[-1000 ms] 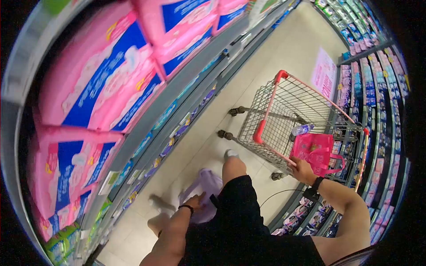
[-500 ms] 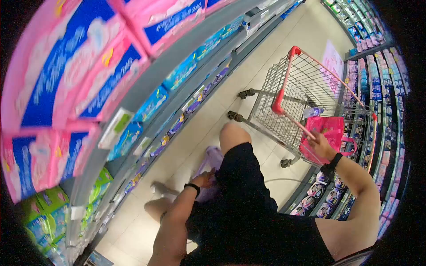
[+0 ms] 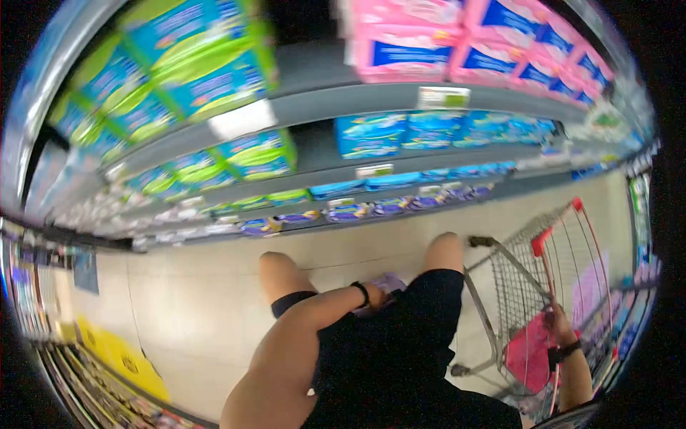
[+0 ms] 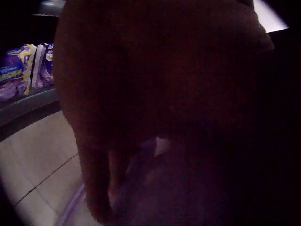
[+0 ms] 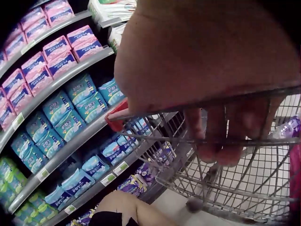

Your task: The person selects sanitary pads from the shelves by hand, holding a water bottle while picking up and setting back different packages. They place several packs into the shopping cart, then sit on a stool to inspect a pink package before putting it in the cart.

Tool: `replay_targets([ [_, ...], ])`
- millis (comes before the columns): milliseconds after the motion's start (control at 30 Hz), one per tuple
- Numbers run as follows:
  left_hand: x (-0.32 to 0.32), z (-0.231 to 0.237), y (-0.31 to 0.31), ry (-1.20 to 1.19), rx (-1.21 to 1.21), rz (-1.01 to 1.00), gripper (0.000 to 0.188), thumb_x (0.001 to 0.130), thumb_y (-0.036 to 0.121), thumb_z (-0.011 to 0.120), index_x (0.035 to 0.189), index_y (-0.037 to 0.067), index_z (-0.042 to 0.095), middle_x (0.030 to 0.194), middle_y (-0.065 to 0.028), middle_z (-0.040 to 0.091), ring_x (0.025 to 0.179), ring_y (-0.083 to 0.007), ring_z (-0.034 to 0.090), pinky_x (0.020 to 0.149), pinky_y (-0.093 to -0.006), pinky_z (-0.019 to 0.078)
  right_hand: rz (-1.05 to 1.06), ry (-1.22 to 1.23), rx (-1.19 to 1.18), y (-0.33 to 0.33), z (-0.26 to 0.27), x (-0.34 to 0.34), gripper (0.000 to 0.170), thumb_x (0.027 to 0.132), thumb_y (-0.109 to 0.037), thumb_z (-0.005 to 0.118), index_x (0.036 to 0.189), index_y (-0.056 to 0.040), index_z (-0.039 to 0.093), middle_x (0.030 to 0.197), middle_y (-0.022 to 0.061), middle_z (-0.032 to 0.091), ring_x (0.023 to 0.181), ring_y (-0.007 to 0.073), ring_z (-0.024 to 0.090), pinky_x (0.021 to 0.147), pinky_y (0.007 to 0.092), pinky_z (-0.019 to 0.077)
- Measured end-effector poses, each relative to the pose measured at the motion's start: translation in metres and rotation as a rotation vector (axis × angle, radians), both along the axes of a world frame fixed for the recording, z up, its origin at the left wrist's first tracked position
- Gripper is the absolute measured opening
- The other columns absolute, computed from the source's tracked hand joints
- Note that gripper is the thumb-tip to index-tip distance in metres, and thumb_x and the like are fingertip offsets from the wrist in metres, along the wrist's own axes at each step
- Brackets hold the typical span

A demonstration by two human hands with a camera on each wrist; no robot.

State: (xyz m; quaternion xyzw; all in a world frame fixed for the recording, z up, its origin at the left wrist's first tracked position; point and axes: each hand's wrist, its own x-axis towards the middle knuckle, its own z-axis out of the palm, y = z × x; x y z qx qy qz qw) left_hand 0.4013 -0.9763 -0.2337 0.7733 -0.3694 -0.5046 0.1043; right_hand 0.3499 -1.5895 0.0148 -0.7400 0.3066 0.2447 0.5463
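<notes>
My left hand [image 3: 377, 294] is low between my knees, gripping a purple plastic piece that looks like a stool [image 3: 390, 282]. In the left wrist view the hand [image 4: 155, 84] is dark, its fingers [image 4: 95, 188] pointing down beside the purple surface; much of the grip is hidden in shadow. On my right, my right hand [image 3: 561, 327] holds the top rail of a wire shopping cart [image 3: 542, 243] with red corners. The right wrist view has its fingers [image 5: 218, 127] hooked over the rail and down into the basket. A pink bag [image 3: 525, 350] is inside the cart.
Shelves ahead hold green packs [image 3: 207, 93], pink packs [image 3: 404, 53] and blue packs [image 3: 371, 136]. A bottle [image 5: 287, 128] lies in the cart near the bag. A yellow floor-level sign [image 3: 118, 357] runs along the lower shelf behind left. Tiled floor [image 3: 193, 293] stretches to the left.
The head view has swung left, bringing the green packs and yellow sign into view. The cart now appears further right and lower. Both hands keep their holds.
</notes>
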Motion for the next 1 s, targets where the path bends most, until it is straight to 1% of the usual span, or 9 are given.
replay_targets([
  [133, -0.028, -0.035, -0.003, -0.092, -0.015, 0.006, 0.067, 0.095, 0.036, 0.054, 0.156, 0.018, 0.032, 0.146, -0.012, 0.055, 0.124, -0.0334, 0.059, 0.104, -0.0458, 0.0463, 0.17, -0.02, -0.025, -0.008, -0.008, 0.01, 0.046, 0.102, -0.056, 0.048, 0.099, -0.011, 0.057, 0.053, -0.0029, 0.039, 0.041, 0.0116, 0.036, 0.041, 0.0295, 0.0286],
  [167, -0.036, -0.055, -0.005, -0.128, -0.07, -0.003, 0.071, 0.095, 0.036, 0.055, 0.158, 0.019, 0.028, 0.148, -0.0119, 0.053, 0.124, -0.034, 0.058, 0.104, -0.0457, 0.0466, 0.158, -0.041, 0.024, 0.007, 0.006, 0.012, 0.045, 0.103, -0.055, 0.047, 0.101, -0.0114, 0.058, 0.053, -0.0021, 0.043, 0.042, 0.0113, 0.04, 0.041, 0.0301, 0.031],
  [200, -0.038, -0.068, -0.004, -0.169, -0.121, -0.014, 0.074, 0.095, 0.036, 0.056, 0.16, 0.02, 0.023, 0.15, -0.0118, 0.051, 0.125, -0.0347, 0.058, 0.103, -0.0455, 0.0468, 0.074, -0.055, -0.149, -0.007, -0.01, 0.009, 0.042, 0.104, -0.052, 0.047, 0.099, -0.0117, 0.057, 0.054, -0.0022, 0.045, 0.043, 0.0121, 0.044, 0.042, 0.0311, 0.036],
  [233, -0.036, -0.061, -0.003, -0.104, -0.083, 0.054, 0.076, 0.094, 0.037, 0.059, 0.159, 0.02, 0.023, 0.151, -0.0118, 0.049, 0.124, -0.0341, 0.059, 0.102, -0.046, 0.0476, 0.041, -0.133, -0.122, -0.012, -0.025, 0.009, 0.053, 0.098, -0.066, 0.046, 0.096, -0.0131, 0.056, 0.051, -0.0018, 0.041, 0.037, 0.0129, 0.043, 0.034, 0.0286, 0.0327],
  [267, -0.036, -0.062, -0.005, -0.036, -0.046, 0.126, 0.079, 0.092, 0.037, 0.061, 0.159, 0.02, 0.024, 0.152, -0.0118, 0.047, 0.124, -0.0335, 0.059, 0.101, -0.0465, 0.0484, 0.126, 0.019, -0.061, -0.062, -0.039, 0.013, 0.055, 0.097, -0.066, 0.049, 0.095, -0.0119, 0.055, 0.052, -0.0018, 0.041, 0.038, 0.0133, 0.046, 0.034, 0.0288, 0.0335],
  [333, -0.042, -0.088, -0.01, -0.056, -0.076, 0.17, 0.077, 0.09, 0.036, 0.064, 0.157, 0.02, 0.03, 0.149, -0.0132, 0.051, 0.122, -0.0337, 0.06, 0.098, -0.0473, 0.0495, 0.064, -0.094, -0.127, -0.145, -0.098, 0.011, 0.049, 0.099, -0.059, 0.052, 0.092, -0.0108, 0.057, 0.055, -0.0006, 0.048, 0.039, 0.014, 0.045, 0.035, 0.0303, 0.0333],
  [467, -0.053, -0.096, -0.019, 0.045, -0.115, 0.242, 0.073, 0.089, 0.036, 0.065, 0.154, 0.018, 0.036, 0.144, -0.0149, 0.054, 0.12, -0.0344, 0.06, 0.097, -0.0477, 0.0502, 0.11, 0.068, -0.288, -0.024, -0.026, 0.049, 0.048, 0.1, -0.057, 0.051, 0.097, -0.0096, 0.058, 0.06, 0.0006, 0.051, 0.043, 0.0137, 0.047, 0.039, 0.0304, 0.0359],
  [633, -0.043, -0.064, -0.015, 0.118, -0.117, 0.27, 0.068, 0.089, 0.037, 0.065, 0.149, 0.015, 0.04, 0.14, -0.0167, 0.057, 0.119, -0.0354, 0.061, 0.096, -0.0478, 0.0504, 0.143, 0.147, -0.327, 0.041, 0.006, 0.102, 0.048, 0.101, -0.055, 0.05, 0.103, -0.008, 0.06, 0.066, 0.0021, 0.054, 0.049, 0.0134, 0.049, 0.044, 0.0306, 0.0392],
  [1000, -0.007, -0.038, 0.01, -0.001, -0.013, 0.081, 0.06, 0.089, 0.038, 0.064, 0.139, 0.009, 0.051, 0.13, -0.0206, 0.062, 0.116, -0.0375, 0.062, 0.094, -0.0479, 0.0508, 0.268, -0.01, -0.285, 0.056, 0.035, 0.063, 0.05, 0.104, -0.05, 0.046, 0.117, -0.0045, 0.062, 0.081, 0.0054, 0.061, 0.061, 0.0128, 0.054, 0.055, 0.0309, 0.0463],
])
